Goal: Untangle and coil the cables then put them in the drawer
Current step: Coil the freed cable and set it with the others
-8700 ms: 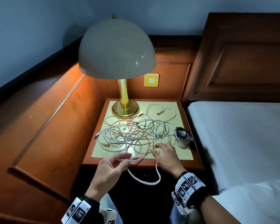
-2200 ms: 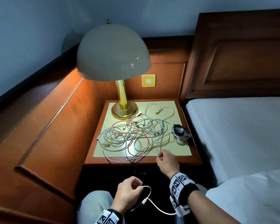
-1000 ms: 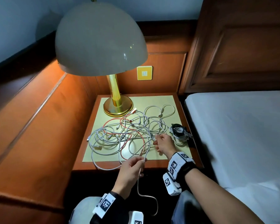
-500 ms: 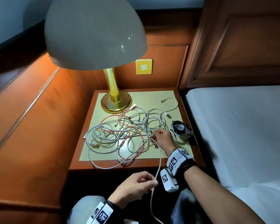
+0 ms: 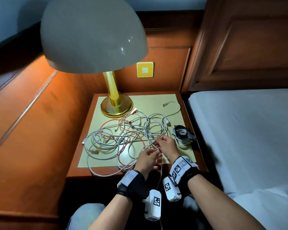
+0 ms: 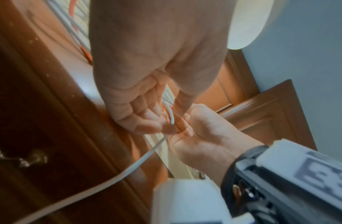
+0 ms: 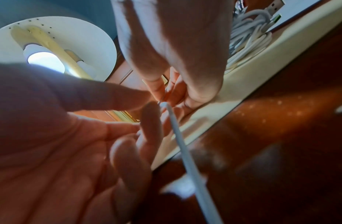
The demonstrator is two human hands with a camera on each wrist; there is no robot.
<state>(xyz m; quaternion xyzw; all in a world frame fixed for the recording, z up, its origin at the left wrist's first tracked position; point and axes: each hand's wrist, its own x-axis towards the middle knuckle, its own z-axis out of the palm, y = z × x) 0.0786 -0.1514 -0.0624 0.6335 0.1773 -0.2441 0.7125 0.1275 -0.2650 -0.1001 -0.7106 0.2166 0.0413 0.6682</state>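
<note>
A tangle of white and red cables (image 5: 123, 136) lies on the nightstand (image 5: 80, 170). One white cable (image 5: 159, 176) runs out of the tangle, through both hands and down over the front edge. My left hand (image 5: 155, 152) pinches it, fingers curled, at the tangle's front right. My right hand (image 5: 157, 141) pinches the same cable just beyond, almost touching the left. The left wrist view shows the cable (image 6: 172, 116) between the two hands, trailing down past the shut drawer's brass handle (image 6: 32, 157). The right wrist view has the cable (image 7: 185, 151) leaving the fingertips.
A brass lamp (image 5: 116, 105) with a wide dome shade stands at the nightstand's back left. A coiled bundle of cables (image 5: 183, 135) sits at the right edge. The bed (image 5: 239, 130) adjoins on the right and a wooden ledge (image 5: 32, 130) on the left.
My left hand has risen from below the nightstand's front edge to meet the right hand over the tangle. The right hand stays on the cable. The view has leaned in closer.
</note>
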